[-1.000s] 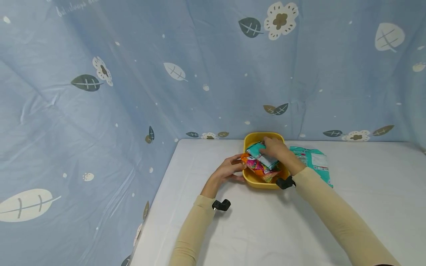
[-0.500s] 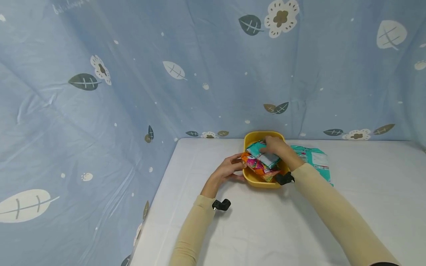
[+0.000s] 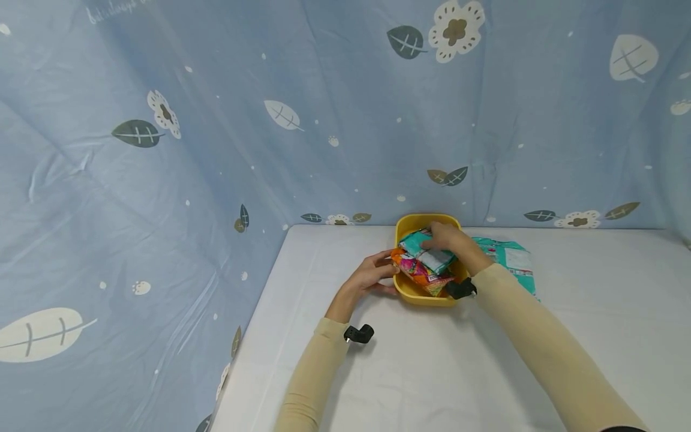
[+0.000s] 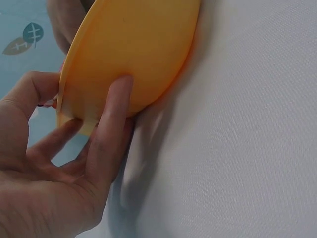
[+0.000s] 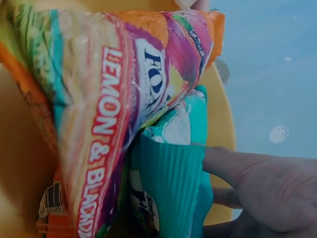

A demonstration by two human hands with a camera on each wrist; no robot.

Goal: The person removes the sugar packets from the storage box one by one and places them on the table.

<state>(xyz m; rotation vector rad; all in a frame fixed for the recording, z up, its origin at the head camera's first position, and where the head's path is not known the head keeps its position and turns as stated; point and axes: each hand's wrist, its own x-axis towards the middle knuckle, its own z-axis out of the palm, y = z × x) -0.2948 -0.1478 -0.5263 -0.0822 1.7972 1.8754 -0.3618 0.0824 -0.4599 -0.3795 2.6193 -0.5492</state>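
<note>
A yellow plastic bin (image 3: 429, 302) stands on the table against the back curtain. My left hand (image 3: 372, 273) grips its left side, with the thumb at the rim (image 4: 69, 54) and a finger on the outer wall. Inside lie an orange and purple candy bag (image 5: 106, 114), printed "FOX" and "LEMON &", and a folded teal packet (image 3: 436, 260) leaning against it. My right hand (image 3: 445, 237) reaches in over the far right side and pinches the teal packet. Part of the fingers is hidden behind that packet in the right wrist view.
Right of the bin, a second teal packet (image 3: 515, 259) lies flat, partly covered by the right forearm. A white cloth (image 3: 410, 372) covers the table. Blue patterned curtain (image 3: 367, 150) hangs behind and at the left.
My right hand and the teal packet have shifted very slightly to the right inside the bin. The left hand has stayed in place on the rim.
</note>
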